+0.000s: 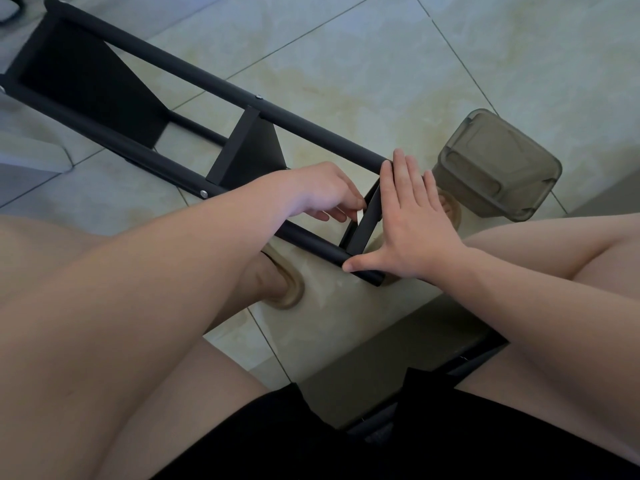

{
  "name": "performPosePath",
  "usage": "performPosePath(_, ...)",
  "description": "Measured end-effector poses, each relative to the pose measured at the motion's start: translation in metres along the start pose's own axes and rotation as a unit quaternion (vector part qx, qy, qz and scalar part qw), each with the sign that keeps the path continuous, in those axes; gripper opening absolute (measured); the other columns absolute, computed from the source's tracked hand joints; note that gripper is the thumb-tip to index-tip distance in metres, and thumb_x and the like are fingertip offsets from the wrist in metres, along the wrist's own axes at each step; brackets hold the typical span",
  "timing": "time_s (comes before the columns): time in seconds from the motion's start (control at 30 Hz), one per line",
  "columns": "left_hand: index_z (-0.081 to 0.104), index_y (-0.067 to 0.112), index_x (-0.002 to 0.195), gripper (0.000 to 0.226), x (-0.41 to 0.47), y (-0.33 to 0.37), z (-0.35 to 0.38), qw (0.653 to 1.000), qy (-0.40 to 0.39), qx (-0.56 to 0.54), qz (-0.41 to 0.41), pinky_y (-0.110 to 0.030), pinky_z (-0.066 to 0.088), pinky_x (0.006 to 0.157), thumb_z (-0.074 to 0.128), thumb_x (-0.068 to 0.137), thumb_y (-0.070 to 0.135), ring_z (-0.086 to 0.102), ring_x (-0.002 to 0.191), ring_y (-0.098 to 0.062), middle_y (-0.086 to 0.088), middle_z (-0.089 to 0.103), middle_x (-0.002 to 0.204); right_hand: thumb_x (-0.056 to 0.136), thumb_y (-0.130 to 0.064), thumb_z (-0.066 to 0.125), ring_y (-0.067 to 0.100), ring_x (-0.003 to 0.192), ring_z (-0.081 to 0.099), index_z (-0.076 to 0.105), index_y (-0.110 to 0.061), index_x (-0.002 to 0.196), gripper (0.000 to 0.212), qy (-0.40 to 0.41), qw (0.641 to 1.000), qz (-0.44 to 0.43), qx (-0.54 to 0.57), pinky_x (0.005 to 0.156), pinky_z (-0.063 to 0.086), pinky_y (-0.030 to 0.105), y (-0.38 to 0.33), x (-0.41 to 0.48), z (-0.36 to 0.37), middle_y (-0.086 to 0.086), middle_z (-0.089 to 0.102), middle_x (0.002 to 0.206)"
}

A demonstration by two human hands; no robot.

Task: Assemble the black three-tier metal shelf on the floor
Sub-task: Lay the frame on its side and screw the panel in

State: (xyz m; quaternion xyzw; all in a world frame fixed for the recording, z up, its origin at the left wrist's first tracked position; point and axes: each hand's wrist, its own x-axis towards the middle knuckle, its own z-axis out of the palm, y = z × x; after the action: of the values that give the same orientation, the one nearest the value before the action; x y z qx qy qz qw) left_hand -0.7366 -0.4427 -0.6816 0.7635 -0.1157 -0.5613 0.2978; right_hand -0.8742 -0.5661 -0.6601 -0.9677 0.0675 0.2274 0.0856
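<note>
Black three-tier metal shelf frame [242, 95] lay on its side on the pale tiled floor [346, 64], its near end between the seated person's knees; right hand [412, 220] was flat, fingers straight, pressed against the nearest black tier panel [363, 230], thumb resting on the lower tube; left hand [322, 192], fingers curled, pinched a small pale item [360, 215] just inside that panel, its nature unclear; a translucent grey plastic container [498, 168] stood near the frame's end.

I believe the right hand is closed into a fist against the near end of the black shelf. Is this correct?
Not quite. The head view shows the right hand open and flat, not a fist, against the near end of the black shelf.
</note>
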Motion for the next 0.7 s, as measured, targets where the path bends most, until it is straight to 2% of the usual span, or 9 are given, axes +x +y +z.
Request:
performPosePath(0.17, 0.074, 0.022, 0.089, 0.009, -0.003, 0.0, 0.0, 1.0, -0.004, 0.029, -0.009, -0.027, 0.048, 0.068, 0.067, 0.093, 0.027, 0.07, 0.066, 0.0, 0.009, 0.077, 0.076, 0.05, -0.102, 0.047, 0.032, 0.152, -0.027, -0.018, -0.001, 0.157, 0.161, 0.001, 1.0, 0.001, 0.002, 0.121, -0.015, 0.046, 0.0, 0.0, 0.0, 0.018, -0.028, 0.164)
performPosePath(0.47, 0.071, 0.013, 0.094, 0.01, -0.008, 0.006, 0.001, 0.999, -0.024, -0.004, -0.034, -0.028, 0.052, 0.075, 0.064, 0.095, 0.02, 0.072, 0.071, -0.01, 0.002, 0.077, 0.076, 0.048, -0.103, 0.041, 0.032, 0.152, -0.027, -0.018, -0.001, 0.157, 0.161, 0.001, 1.0, 0.001, 0.003, 0.121, -0.016, 0.047, 0.0, 0.001, 0.001, 0.018, -0.029, 0.164)
performPosePath(0.6, 0.068, 0.014, 0.095, 0.01, -0.01, 0.008, 0.004, 0.997, -0.036, 0.004, -0.061, -0.031, 0.051, 0.083, 0.06, 0.098, 0.018, 0.071, 0.075, -0.013, 0.003, 0.075, 0.072, 0.048, -0.103, 0.041, 0.032, 0.152, -0.026, -0.018, -0.001, 0.157, 0.16, 0.004, 1.0, -0.002, 0.006, 0.121, -0.017, 0.046, 0.0, 0.0, 0.002, 0.018, -0.029, 0.164)
performPosePath(0.7, 0.066, 0.015, 0.093, 0.012, -0.011, 0.011, 0.002, 0.996, -0.046, 0.017, -0.069, -0.031, 0.051, 0.084, 0.057, 0.1, 0.019, 0.07, 0.077, -0.012, 0.005, 0.075, 0.069, 0.047, -0.104, 0.038, 0.032, 0.152, -0.027, -0.018, -0.001, 0.157, 0.16, 0.005, 1.0, -0.002, 0.005, 0.121, -0.017, 0.047, 0.001, 0.001, 0.002, 0.018, -0.029, 0.164)
